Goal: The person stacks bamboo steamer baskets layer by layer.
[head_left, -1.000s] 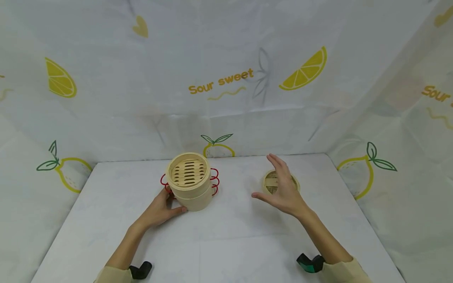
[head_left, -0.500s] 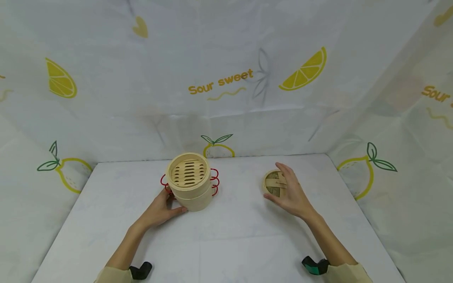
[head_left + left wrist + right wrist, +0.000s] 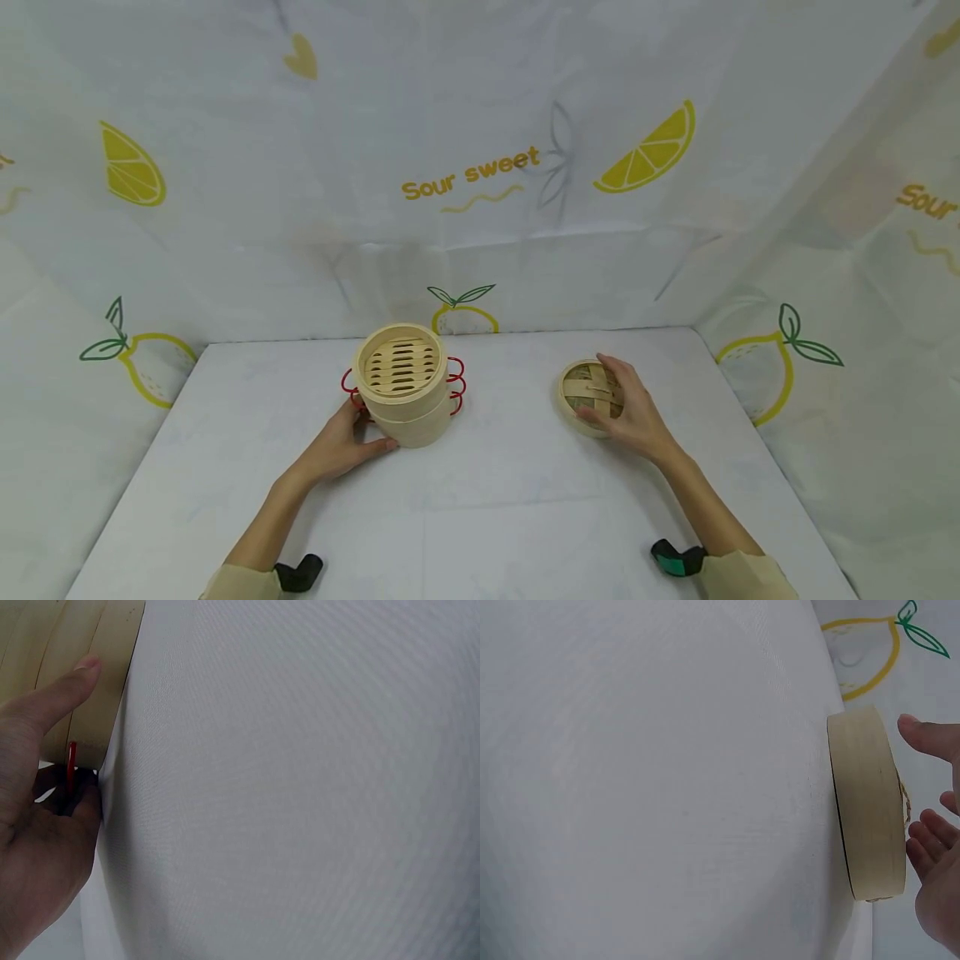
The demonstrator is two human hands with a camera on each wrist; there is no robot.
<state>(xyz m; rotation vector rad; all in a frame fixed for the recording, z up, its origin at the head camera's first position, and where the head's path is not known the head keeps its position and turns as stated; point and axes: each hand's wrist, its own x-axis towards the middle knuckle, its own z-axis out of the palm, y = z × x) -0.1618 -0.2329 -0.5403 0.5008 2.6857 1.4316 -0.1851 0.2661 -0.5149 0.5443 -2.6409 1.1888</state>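
Observation:
A stacked bamboo steamer [image 3: 412,427] stands on the left half of the white table, its slatted top facing up. Red loop handles [image 3: 456,382] stick out from its sides. My left hand [image 3: 335,451] grips its lower left side, with the thumb [image 3: 69,688] along the wall and the other fingers bent near a red loop, partly hidden. To the right lies a round woven bamboo lid [image 3: 576,388], flat on the table. Over the lid's right part hovers my right hand [image 3: 637,422], fingers spread and loosely bent; in the right wrist view a gap separates them from the lid.
White cloth covers the table [image 3: 480,533], and a lemon-printed curtain [image 3: 480,208] rises behind and at both sides. Bare tabletop lies between the steamer and the lid. A black strap mount [image 3: 677,557] sits at each wrist.
My right hand has shifted rightward and toward me across the lid, uncovering more of it. My left hand and the steamer have stayed still.

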